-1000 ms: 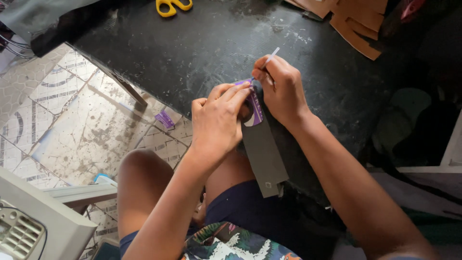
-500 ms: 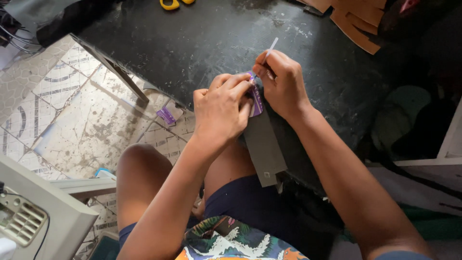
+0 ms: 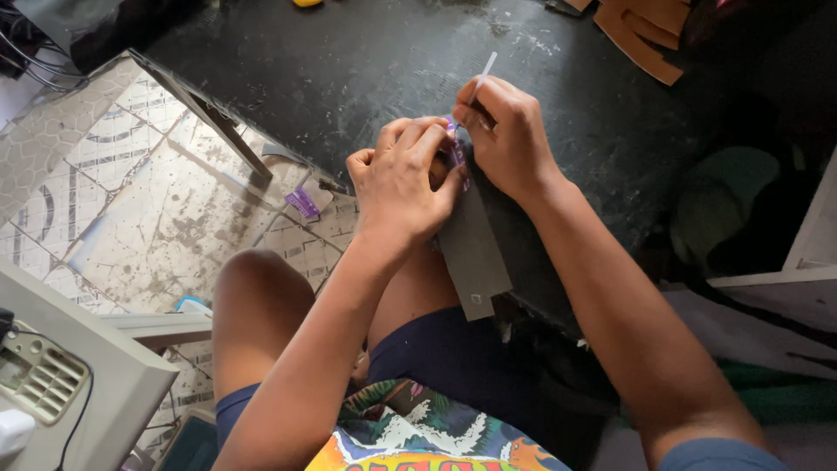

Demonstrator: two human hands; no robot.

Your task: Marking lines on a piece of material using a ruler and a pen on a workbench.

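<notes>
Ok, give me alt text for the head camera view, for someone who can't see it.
Seen from above, a seated person's left hand and right hand pinch a grey strip with a purple piece at the edge of a dark worktable; the right hand also holds a thin white stick. Patterned floor tiles lie below.

The strap (image 3: 471,249) is grey with a purple end; the table (image 3: 349,70) is black and white-speckled — the floor tiles (image 3: 131,192) pale with grey geometric patterning, the leather pieces (image 3: 641,30) tan.
</notes>
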